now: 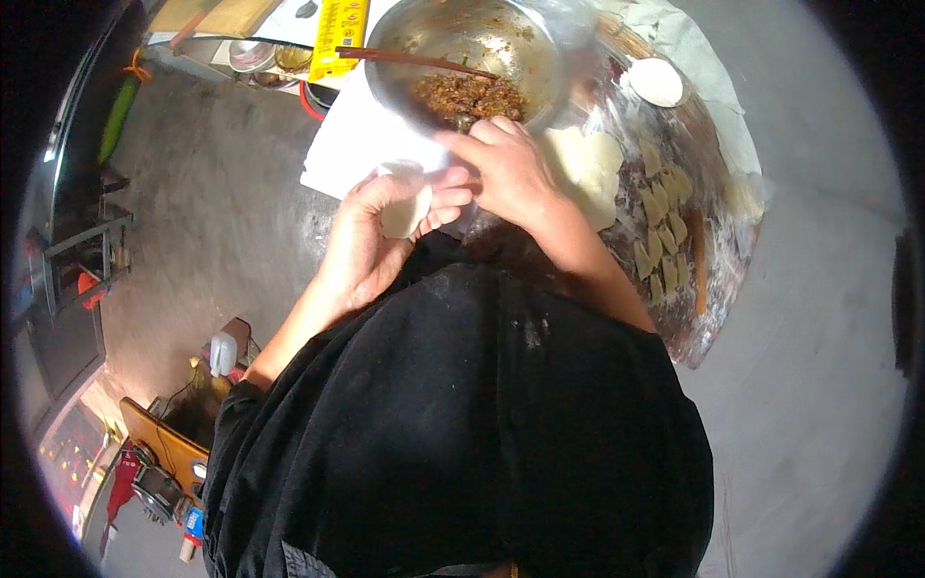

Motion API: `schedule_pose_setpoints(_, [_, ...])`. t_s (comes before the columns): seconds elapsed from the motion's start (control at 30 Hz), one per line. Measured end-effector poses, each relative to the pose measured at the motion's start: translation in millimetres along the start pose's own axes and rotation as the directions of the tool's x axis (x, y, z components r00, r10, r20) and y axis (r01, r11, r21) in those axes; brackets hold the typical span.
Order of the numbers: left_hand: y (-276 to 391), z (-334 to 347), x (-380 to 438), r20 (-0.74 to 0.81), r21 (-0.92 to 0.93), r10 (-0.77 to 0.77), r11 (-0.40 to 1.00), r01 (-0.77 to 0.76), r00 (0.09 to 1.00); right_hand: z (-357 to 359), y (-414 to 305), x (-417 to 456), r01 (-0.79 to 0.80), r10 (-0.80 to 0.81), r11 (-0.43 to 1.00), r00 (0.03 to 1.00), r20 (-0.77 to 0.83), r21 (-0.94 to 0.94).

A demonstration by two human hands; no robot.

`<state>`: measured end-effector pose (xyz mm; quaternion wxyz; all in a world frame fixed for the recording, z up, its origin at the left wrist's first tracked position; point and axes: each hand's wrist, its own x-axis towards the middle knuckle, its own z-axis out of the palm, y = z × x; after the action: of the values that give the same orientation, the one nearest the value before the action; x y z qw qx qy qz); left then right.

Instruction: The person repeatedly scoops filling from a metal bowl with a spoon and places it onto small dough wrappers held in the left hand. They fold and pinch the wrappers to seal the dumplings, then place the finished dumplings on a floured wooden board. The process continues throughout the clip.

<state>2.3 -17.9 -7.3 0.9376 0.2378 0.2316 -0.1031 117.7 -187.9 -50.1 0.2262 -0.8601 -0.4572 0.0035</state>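
My left hand (376,224) holds a thin round dough wrapper (406,213) across its palm and fingers. At the near rim of a steel mixing bowl (527,43) is my right hand (506,166), its fingers bent towards chopped filling (470,97). Whether those fingers grip anything is hidden. Brown wooden chopsticks (412,59) lie across the bowl, tips near the filling. Beside my right wrist, overlapping dough wrappers (585,166) rest on a floured board (621,289). Further right lie several folded dumplings (665,231) in rows.
A wooden rolling pin (698,260) lies right of the dumplings. White flour fills a small bowl (656,82) at the back right. A yellow packet (338,36) sits left of the mixing bowl, by a white sheet (347,152). Grey floor (238,180) shows left of the table.
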Motion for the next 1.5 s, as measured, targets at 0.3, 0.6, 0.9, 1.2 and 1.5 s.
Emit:
schedule_pose_setpoints(0.3, [18, -31, 7, -0.156, 0.182, 0.191, 0.97, -0.162, 0.969, -14, 41, 14, -0.146, 0.175, 0.977, 0.965, -0.194, 0.155])
schedule_pose_setpoints(0.6, [-1, -53, 44, -0.248, 0.245, 0.116, 0.968, -0.053, 0.962, -13, 35, 3, -0.188, 0.265, 0.934, 0.935, -0.237, 0.303])
schedule_pose_setpoints(0.9, [-16, -42, 69, -0.095, 0.065, 0.022, 0.998, -0.016, 0.995, -16, 18, -11, -0.366, 0.6, 0.594, 0.795, -0.091, 0.716])
schedule_pose_setpoints(1.2, [-9, -29, 69, -0.071, -0.076, 0.011, 0.997, -0.016, 0.997, -18, -18, -33, -0.158, 0.359, 0.832, 0.884, -0.3, 0.531])
schedule_pose_setpoints(1.5, [-15, -62, 83, -0.15, -0.139, 0.033, 0.989, -0.054, 0.988, -2, -27, -46, 0.162, -0.065, 0.938, 0.951, -0.303, 0.306])
